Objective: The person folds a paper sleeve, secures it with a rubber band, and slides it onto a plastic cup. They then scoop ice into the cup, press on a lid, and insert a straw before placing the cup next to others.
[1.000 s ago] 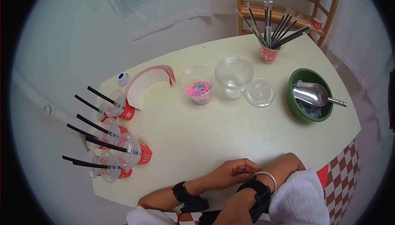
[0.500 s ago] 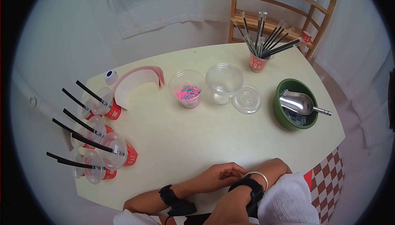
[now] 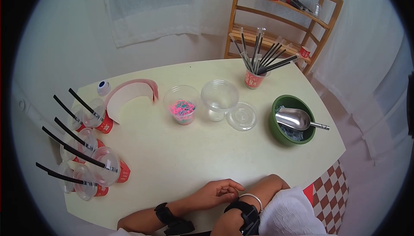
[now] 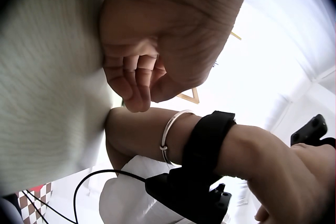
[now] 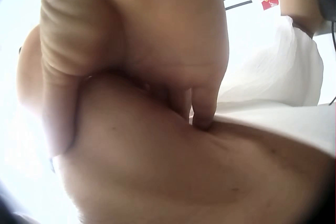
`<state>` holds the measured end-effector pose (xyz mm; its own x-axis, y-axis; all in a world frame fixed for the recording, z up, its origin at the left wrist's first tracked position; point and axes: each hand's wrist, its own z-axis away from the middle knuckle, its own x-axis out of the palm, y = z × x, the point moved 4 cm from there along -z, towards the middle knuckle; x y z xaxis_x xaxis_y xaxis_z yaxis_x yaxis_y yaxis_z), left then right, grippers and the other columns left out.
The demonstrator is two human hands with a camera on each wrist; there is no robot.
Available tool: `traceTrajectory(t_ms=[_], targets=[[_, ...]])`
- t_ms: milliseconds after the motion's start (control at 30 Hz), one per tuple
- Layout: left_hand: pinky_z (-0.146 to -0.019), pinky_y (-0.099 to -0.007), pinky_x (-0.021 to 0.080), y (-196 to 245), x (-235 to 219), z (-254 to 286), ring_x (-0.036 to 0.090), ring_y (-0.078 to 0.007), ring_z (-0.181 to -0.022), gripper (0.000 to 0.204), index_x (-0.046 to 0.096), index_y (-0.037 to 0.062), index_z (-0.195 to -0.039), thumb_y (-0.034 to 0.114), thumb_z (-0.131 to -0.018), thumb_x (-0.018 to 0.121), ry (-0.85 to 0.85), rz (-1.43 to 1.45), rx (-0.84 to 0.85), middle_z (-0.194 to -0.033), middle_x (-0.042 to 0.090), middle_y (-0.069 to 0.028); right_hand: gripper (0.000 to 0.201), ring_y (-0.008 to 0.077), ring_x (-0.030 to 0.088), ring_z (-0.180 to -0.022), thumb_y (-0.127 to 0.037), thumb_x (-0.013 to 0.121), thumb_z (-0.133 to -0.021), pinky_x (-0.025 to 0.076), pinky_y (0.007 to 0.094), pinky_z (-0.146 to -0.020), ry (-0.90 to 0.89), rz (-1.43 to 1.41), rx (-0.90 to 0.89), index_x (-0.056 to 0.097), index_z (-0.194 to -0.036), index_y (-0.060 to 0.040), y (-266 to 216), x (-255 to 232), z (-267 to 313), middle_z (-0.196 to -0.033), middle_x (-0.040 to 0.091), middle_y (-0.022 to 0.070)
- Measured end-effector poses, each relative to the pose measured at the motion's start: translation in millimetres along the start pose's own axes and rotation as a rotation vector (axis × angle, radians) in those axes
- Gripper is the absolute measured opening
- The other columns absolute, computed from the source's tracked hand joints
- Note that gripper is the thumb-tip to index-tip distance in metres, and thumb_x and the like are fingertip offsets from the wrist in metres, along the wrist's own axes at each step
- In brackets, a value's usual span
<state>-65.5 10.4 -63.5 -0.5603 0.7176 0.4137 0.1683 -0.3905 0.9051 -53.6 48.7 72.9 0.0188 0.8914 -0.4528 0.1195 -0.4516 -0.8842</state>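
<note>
My left hand (image 3: 214, 194) lies on the near edge of the table, palm inward, its fingers loosely curled round nothing. Its fingertips come close to the silver bangle (image 3: 252, 198) on my right forearm. That forearm is bent back toward my body, its elbow by the table's edge. In the right wrist view my right hand (image 5: 157, 29) rests against bare skin (image 5: 157, 166) of my own body, thumb on one side and fingers on the other. Most of this hand is out of the head view. A black wrist strap (image 3: 248, 221) sits beyond the bangle.
Several red cups (image 3: 123, 171) with clear lids and black straws stand at left. Behind are a curved pink-white strip (image 3: 129, 93), a cup of pink and green bits (image 3: 183, 115), a clear cup (image 3: 220, 102), a lid (image 3: 242, 116), straws (image 3: 261, 55), and a green bowl (image 3: 280, 137) with scoop (image 3: 293, 118).
The head view has tilted up and turned right, so the table and its things sit further left and lower, and more of the wooden shelf shows. Both hands keep their pose.
</note>
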Motion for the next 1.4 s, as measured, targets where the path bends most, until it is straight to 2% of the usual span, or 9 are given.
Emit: traceTrajectory(t_ms=[100, 367, 400, 467, 600, 700, 900, 1000, 1400], targets=[[-0.088, -0.0235, 0.043, 4, 1, 1, 0.053, -0.0074, -0.097, 0.029, 0.049, 0.0000, -0.123, 0.003, -0.094, 0.047, -0.010, 0.020, -0.046, -0.100, 0.057, -0.0031, 0.023, 0.0244, 0.058, -0.078, -0.013, 0.064, -0.078, 0.048, 0.0314, -0.065, -0.033, -0.006, -0.020, 0.058, -0.093, 0.0031, -3, -1, -4, -0.091, 0.059, 0.0130], [-0.089, -0.0218, 0.043, 1, -1, -2, 0.054, -0.0063, -0.097, 0.028, 0.049, 0.0007, -0.122, 0.007, -0.095, 0.050, -0.024, -0.066, 0.002, -0.099, 0.057, -0.0019, 0.023, 0.0249, 0.058, -0.078, -0.013, 0.063, -0.078, 0.048, 0.0317, -0.065, -0.221, -0.039, -0.100, 0.058, -0.093, 0.0033, -12, 9, 0, -0.091, 0.059, 0.0133], [-0.089, -0.0217, 0.043, 2, -1, -1, 0.054, -0.0062, -0.097, 0.028, 0.049, 0.0007, -0.122, 0.007, -0.095, 0.050, -0.034, -0.089, 0.003, -0.099, 0.057, -0.0018, 0.023, 0.0250, 0.058, -0.078, -0.013, 0.063, -0.078, 0.048, 0.0317, -0.065, -0.245, -0.038, -0.107, 0.058, -0.093, 0.0033, -16, -17, -5, -0.091, 0.059, 0.0133], [-0.089, -0.0218, 0.043, 2, -1, 1, 0.054, -0.0062, -0.096, 0.028, 0.049, 0.0005, -0.122, 0.007, -0.095, 0.050, -0.012, -0.073, -0.001, -0.098, 0.057, -0.0017, 0.023, 0.0251, 0.058, -0.078, -0.013, 0.063, -0.078, 0.048, 0.0318, -0.065, -0.269, -0.033, -0.113, 0.058, -0.093, 0.0034, -16, -14, -10, -0.091, 0.059, 0.0134], [-0.090, -0.0230, 0.043, -7, -3, -3, 0.054, -0.0077, -0.099, 0.028, 0.049, 0.0001, -0.122, 0.006, -0.095, 0.049, -0.010, -0.052, -0.021, -0.104, 0.057, -0.0035, 0.023, 0.0253, 0.058, -0.078, -0.014, 0.063, -0.078, 0.048, 0.0320, -0.065, -0.159, 0.015, -0.044, 0.058, -0.093, 0.0035, -12, 1, -6, -0.091, 0.059, 0.0135], [-0.092, -0.0248, 0.043, -3, -3, -2, 0.054, -0.0098, -0.104, 0.028, 0.049, -0.0001, -0.122, 0.006, -0.095, 0.049, 0.008, -0.041, -0.022, -0.112, 0.057, -0.0058, 0.023, 0.0255, 0.058, -0.078, -0.014, 0.063, -0.078, 0.048, 0.0321, -0.065, -0.070, 0.055, 0.022, 0.058, -0.093, 0.0036, -13, -28, -14, -0.091, 0.059, 0.0136], [-0.083, -0.0236, 0.045, -2, -2, -1, 0.055, -0.0072, -0.090, 0.028, 0.050, 0.0005, -0.121, 0.009, -0.095, 0.049, 0.020, -0.054, 0.007, -0.097, 0.058, -0.0024, 0.024, 0.0258, 0.058, -0.078, -0.014, 0.063, -0.078, 0.048, 0.0324, -0.065, -0.009, 0.118, 0.079, 0.058, -0.093, 0.0037, -9, -8, -3, -0.091, 0.059, 0.0138], [-0.088, -0.0248, 0.044, 3, -1, 2, 0.055, -0.0098, -0.099, 0.029, 0.049, -0.0005, -0.122, 0.006, -0.094, 0.050, -0.014, -0.022, -0.065, -0.106, 0.058, -0.0059, 0.024, 0.0260, 0.058, -0.078, -0.014, 0.063, -0.078, 0.048, 0.0325, -0.065, 0.061, 0.150, 0.133, 0.058, -0.093, 0.0038, -3, -9, -4, -0.091, 0.059, 0.0139], [-0.087, -0.0236, 0.044, 4, 0, 2, 0.055, -0.0086, -0.096, 0.029, 0.049, -0.0012, -0.122, 0.006, -0.094, 0.049, -0.007, -0.004, -0.069, -0.104, 0.058, -0.0052, 0.024, 0.0267, 0.058, -0.078, -0.014, 0.062, -0.078, 0.048, 0.0330, -0.065, 0.127, 0.204, 0.161, 0.058, -0.093, 0.0041, -9, -15, 0, -0.091, 0.058, 0.0143]])
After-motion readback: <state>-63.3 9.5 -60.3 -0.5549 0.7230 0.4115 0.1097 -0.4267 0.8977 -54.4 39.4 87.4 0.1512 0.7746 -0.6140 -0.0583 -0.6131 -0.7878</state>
